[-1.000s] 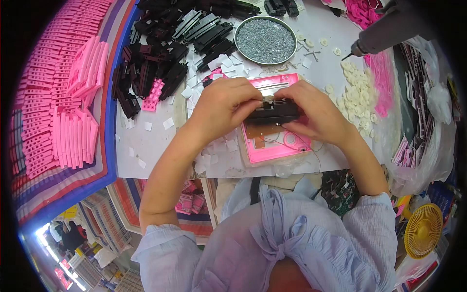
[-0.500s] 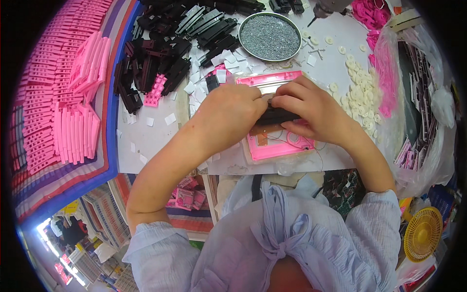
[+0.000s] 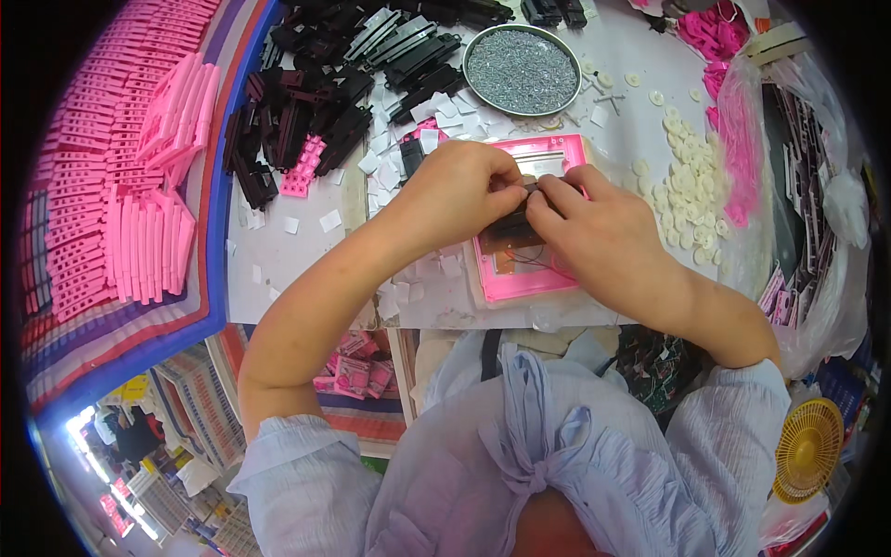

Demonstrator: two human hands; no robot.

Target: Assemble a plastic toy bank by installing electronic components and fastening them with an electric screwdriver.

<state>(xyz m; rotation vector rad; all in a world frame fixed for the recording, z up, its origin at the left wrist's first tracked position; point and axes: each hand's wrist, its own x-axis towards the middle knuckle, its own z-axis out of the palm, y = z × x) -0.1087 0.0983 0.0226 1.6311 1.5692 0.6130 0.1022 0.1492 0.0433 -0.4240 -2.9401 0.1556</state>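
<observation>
A pink plastic casing (image 3: 529, 288) lies on the white worktable before me, with a black plastic part (image 3: 509, 232) and thin wires inside it. My left hand (image 3: 469, 190) comes over its left side, thumb and index finger pinched together above the black part. From the right, my right hand (image 3: 603, 218) reaches over the casing, its bent fingertips close to the left ones. Whatever sits between the fingertips is too small and covered to make out. The hands hide much of the casing's middle.
Black plastic parts (image 3: 325, 102) and white paper squares (image 3: 380, 158) lie left of the casing. Behind it stands a round tray of small screws (image 3: 522, 70). White plastic wheels (image 3: 687, 181) are heaped at right. Pink panels (image 3: 148, 246) fill the left side; a yellow fan (image 3: 807, 450) stands lower right.
My right hand has turned and dropped slightly over the casing, its fingers more bunched. The casing sits a little differently. The dark tool tip at the top has mostly left the view.
</observation>
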